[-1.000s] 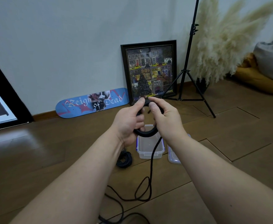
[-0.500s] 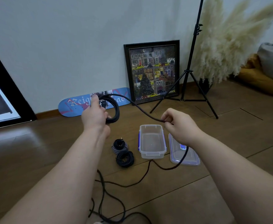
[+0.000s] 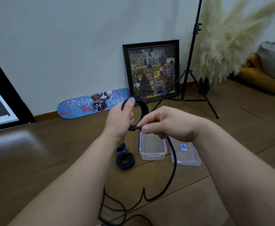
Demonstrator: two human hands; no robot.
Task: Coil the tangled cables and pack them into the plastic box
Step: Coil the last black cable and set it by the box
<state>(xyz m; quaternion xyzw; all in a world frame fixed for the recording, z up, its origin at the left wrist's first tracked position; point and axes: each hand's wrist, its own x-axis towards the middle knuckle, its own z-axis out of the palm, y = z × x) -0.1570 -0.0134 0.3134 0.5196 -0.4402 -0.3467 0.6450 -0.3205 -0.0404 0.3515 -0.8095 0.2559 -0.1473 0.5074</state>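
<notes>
A: Hands?
B: Left hand point(image 3: 120, 118) grips a coil of black cable point(image 3: 142, 106), thumb on top of the loops, held up above the floor. Right hand point(image 3: 167, 123) pinches the same cable just beside the coil; the loose end drops from it and trails over the wooden floor point(image 3: 52, 152).
A: Box?
B: Clear plastic box point(image 3: 152, 148) open on the floor below the hands, nothing in it. Lid point(image 3: 186, 154) flat, just right of it.
A: Other cables?
B: Two coiled already: black bundle point(image 3: 125, 160) and striped bundle point(image 3: 121, 148), touching, left of the box.
A: Background?
B: Skateboard deck point(image 3: 91, 103), framed picture point(image 3: 152, 70), tripod point(image 3: 189, 69) by the wall.
</notes>
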